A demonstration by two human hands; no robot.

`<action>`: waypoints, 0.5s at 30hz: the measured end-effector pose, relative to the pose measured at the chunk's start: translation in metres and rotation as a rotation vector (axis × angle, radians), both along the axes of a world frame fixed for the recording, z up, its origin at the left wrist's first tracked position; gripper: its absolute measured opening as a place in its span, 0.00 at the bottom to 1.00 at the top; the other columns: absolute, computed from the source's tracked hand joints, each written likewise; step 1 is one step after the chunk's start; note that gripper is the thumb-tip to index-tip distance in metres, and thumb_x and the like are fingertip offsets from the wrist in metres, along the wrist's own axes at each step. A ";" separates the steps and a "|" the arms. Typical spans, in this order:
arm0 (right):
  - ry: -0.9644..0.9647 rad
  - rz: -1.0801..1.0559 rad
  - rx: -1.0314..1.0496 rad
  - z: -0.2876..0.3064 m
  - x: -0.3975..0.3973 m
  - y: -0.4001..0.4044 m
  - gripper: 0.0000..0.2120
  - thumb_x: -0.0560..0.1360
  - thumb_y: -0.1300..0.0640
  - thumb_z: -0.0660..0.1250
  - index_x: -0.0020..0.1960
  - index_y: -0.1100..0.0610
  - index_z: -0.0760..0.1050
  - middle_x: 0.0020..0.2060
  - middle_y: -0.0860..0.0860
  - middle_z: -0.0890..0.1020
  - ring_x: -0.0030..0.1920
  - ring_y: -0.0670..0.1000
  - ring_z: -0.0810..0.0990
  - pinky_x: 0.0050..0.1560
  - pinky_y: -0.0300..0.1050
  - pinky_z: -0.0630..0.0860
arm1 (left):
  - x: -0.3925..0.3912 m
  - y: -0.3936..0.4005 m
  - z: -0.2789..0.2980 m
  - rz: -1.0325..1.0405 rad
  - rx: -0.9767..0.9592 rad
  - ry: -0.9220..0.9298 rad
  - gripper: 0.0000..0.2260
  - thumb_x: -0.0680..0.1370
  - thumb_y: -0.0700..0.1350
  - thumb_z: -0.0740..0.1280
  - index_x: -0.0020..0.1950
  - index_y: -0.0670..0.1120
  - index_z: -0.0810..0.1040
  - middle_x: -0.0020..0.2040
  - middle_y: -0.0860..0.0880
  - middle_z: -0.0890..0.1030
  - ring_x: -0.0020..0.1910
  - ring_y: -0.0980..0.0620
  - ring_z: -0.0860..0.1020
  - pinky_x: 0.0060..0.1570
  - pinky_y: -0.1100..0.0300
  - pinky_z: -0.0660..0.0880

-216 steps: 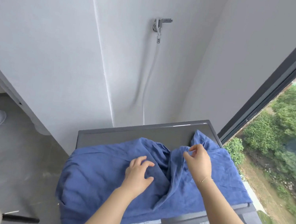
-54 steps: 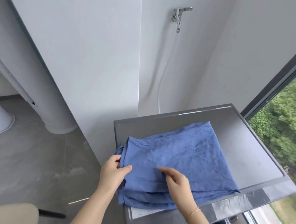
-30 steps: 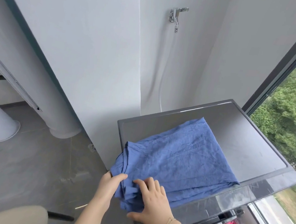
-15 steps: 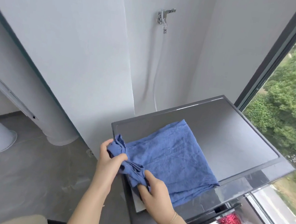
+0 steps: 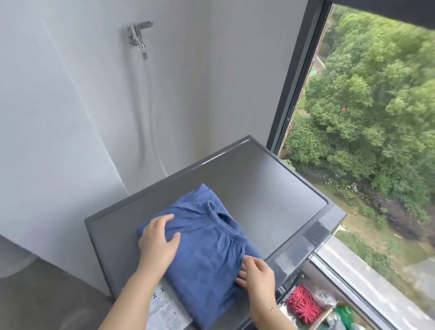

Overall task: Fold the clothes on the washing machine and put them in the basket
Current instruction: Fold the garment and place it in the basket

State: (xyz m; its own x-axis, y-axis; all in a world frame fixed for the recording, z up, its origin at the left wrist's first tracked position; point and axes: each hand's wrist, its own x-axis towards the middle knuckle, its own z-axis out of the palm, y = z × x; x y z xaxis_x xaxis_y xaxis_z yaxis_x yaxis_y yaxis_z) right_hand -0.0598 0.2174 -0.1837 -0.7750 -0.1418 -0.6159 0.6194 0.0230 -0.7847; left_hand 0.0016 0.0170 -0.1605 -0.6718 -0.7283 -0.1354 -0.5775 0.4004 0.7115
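Note:
A blue garment (image 5: 205,256) lies folded into a compact rectangle on the dark grey top of the washing machine (image 5: 266,189), near its front edge, with an elastic waistband showing on top. My left hand (image 5: 158,242) lies flat on the fold's left part, fingers spread and pressing down. My right hand (image 5: 257,276) is at the fold's right edge, its fingers tucked against the cloth layers. No basket is in view.
A white instruction sticker (image 5: 166,318) sits on the machine's front left corner. A box with red and green items (image 5: 339,324) stands low at the right, by the window (image 5: 386,119). A tap (image 5: 138,34) and hose hang on the white wall behind.
The bunched left end I held in both hands has been folded over to the right, leaving a smaller rectangle. Both hands now rest on the folded garment. The camera has swung right.

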 end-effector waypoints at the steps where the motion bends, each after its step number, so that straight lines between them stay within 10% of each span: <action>1: -0.028 0.026 -0.027 0.001 0.000 -0.002 0.13 0.77 0.57 0.65 0.50 0.68 0.76 0.40 0.57 0.79 0.41 0.55 0.80 0.39 0.45 0.80 | -0.001 -0.003 -0.002 0.016 -0.078 -0.060 0.22 0.77 0.45 0.68 0.70 0.47 0.70 0.71 0.49 0.70 0.71 0.48 0.65 0.67 0.52 0.62; 5: -0.022 0.156 0.042 0.008 -0.007 -0.018 0.24 0.66 0.43 0.74 0.38 0.59 0.65 0.34 0.52 0.67 0.37 0.50 0.68 0.39 0.44 0.67 | -0.006 -0.018 -0.001 0.037 -0.098 -0.225 0.27 0.76 0.55 0.67 0.74 0.51 0.65 0.74 0.50 0.65 0.74 0.46 0.60 0.69 0.48 0.59; 8: -0.013 0.172 0.069 0.013 -0.019 -0.029 0.19 0.71 0.50 0.73 0.46 0.67 0.75 0.40 0.55 0.84 0.41 0.52 0.79 0.47 0.48 0.77 | -0.009 -0.027 0.000 -0.021 -0.150 -0.269 0.20 0.78 0.54 0.65 0.69 0.51 0.70 0.67 0.49 0.72 0.68 0.47 0.66 0.64 0.50 0.61; 15: 0.164 0.013 0.100 0.016 -0.018 -0.015 0.03 0.76 0.60 0.65 0.48 0.57 0.78 0.46 0.53 0.84 0.48 0.51 0.81 0.52 0.49 0.78 | -0.030 -0.027 0.008 -0.056 -0.175 -0.003 0.10 0.78 0.46 0.67 0.59 0.48 0.78 0.58 0.51 0.78 0.60 0.47 0.72 0.61 0.50 0.65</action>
